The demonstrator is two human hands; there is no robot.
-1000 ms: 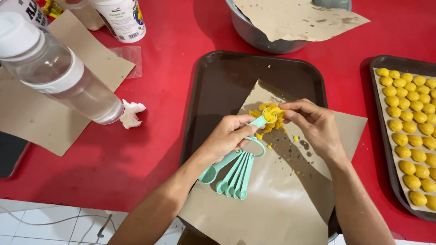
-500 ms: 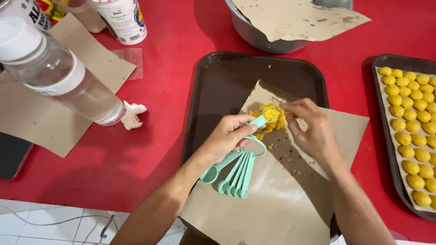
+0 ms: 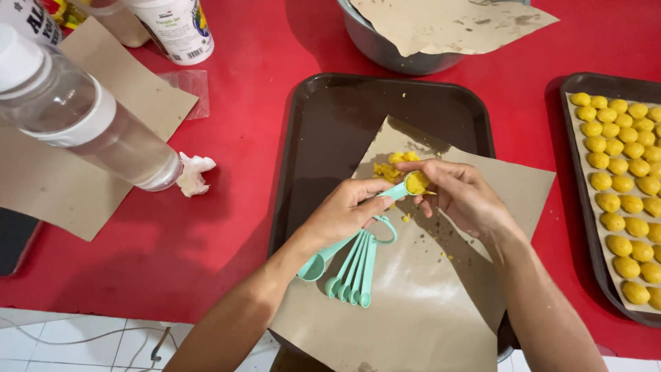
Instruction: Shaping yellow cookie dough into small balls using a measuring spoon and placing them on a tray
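Note:
My left hand (image 3: 344, 210) grips a set of teal measuring spoons (image 3: 354, 265) on a ring; one small spoon (image 3: 413, 184) is held up, filled with yellow dough. The other spoons hang down below the hand. My right hand (image 3: 461, 196) presses its fingers on the dough in that spoon. A small heap of yellow dough (image 3: 389, 167) lies just behind, on a brown paper sheet (image 3: 413, 296). The paper rests on a dark brown tray (image 3: 323, 124).
A second dark tray (image 3: 585, 207) at the right holds several rows of yellow dough balls (image 3: 620, 186). A metal bowl (image 3: 385, 45) covered by brown paper stands behind. At left lie a clear plastic bottle (image 3: 89, 124), a crumpled tissue (image 3: 193, 172) and more brown paper (image 3: 69, 179).
Both hands have lifted the filled spoon slightly away from the dough heap. My right fingers now press on top of the spoon's dough.

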